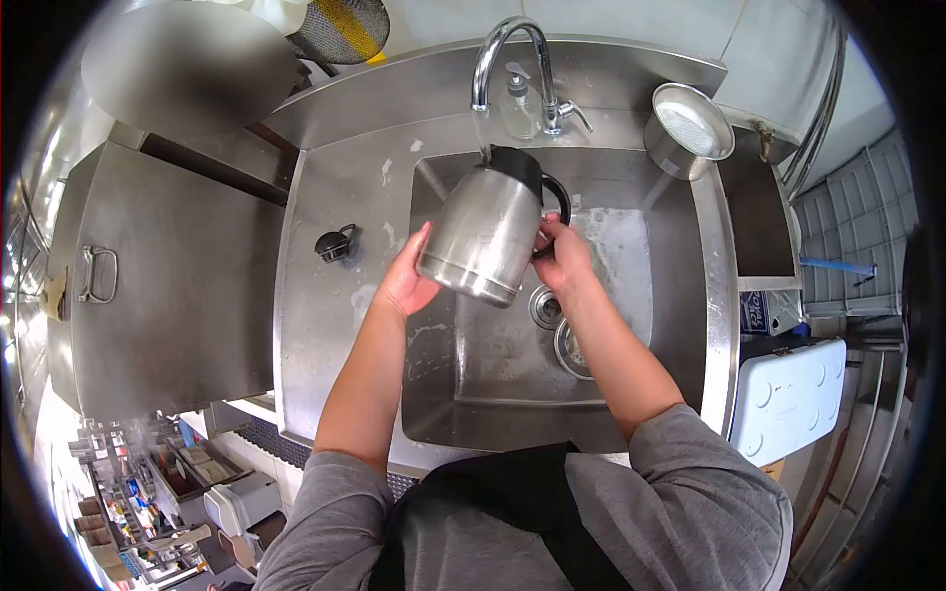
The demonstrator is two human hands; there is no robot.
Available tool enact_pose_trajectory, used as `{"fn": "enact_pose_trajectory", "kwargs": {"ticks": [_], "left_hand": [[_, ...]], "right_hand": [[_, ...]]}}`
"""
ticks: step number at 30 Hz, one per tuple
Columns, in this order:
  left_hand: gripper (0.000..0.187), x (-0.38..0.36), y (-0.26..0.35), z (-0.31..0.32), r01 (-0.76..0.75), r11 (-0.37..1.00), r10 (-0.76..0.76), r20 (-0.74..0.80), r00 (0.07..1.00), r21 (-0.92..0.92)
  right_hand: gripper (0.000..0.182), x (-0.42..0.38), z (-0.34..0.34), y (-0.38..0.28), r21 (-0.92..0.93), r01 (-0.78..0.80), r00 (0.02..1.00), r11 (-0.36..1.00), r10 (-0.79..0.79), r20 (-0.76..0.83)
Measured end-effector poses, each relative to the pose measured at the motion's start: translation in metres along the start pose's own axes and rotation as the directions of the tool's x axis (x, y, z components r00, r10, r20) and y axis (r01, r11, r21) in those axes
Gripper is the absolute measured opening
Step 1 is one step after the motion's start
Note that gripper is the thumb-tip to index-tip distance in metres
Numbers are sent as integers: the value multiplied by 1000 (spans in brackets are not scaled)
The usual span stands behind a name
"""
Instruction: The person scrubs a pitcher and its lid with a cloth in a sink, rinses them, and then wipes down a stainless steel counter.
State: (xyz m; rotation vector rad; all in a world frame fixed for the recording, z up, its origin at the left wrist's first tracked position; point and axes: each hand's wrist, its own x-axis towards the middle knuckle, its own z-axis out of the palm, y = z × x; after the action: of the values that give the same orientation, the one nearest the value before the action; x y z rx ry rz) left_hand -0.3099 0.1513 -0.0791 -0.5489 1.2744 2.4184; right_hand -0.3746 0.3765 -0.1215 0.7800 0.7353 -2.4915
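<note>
1. Gripping the black handle (560,194) of a steel jug (483,231) with the right hand (566,260), fingers closed around its lower part.
2. Bracing the jug's lower side with the left hand (410,278), palm and fingers against the steel; not gripping anything else.
3. Holding the jug tilted above the left part of the sink (552,428), clear of the sink floor, with the black collar (516,165) towards the tap (482,84).
4. Running already: water (483,128) from the spout, reaching the collar's edge. Impossible to tell how much is going inside or how full the jug is, with the interior hidden.
5. Lying off the jug, on the steel counter (330,379) left of the sink: a small black part (335,244), probably the lid. Not yet fitted back, judging by that; also not yet shut off at the tap.
6. Farther out, standing behind the sink: a soap bottle (520,110), apparently out of use. Resting at the far right corner: a metal pot (678,148), untouched by either hand.
</note>
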Motion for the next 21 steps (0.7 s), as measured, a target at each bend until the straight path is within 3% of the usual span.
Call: {"fn": "enact_pose_trajectory", "kwargs": {"ticks": [5, 9, 19, 21], "left_hand": [[68, -12, 7, 26, 71, 997, -71, -42, 997, -3], [75, -17, 7, 38, 72, 989, -55, -132, 990, 128], [77, -18, -2, 49, -32, 979, 68, -177, 982, 203], [76, -18, -5, 51, -59, 974, 102, -193, 976, 217]], "right_hand": [[11, 1, 8, -10, -19, 79, 991, 997, -76, 111], [9, -6, 14, -18, 1, 122, 971, 993, -120, 207], [6, -5, 25, -25, 28, 171, 967, 985, -173, 188], [6, -3, 28, -24, 47, 254, 952, 966, -259, 165]]}}
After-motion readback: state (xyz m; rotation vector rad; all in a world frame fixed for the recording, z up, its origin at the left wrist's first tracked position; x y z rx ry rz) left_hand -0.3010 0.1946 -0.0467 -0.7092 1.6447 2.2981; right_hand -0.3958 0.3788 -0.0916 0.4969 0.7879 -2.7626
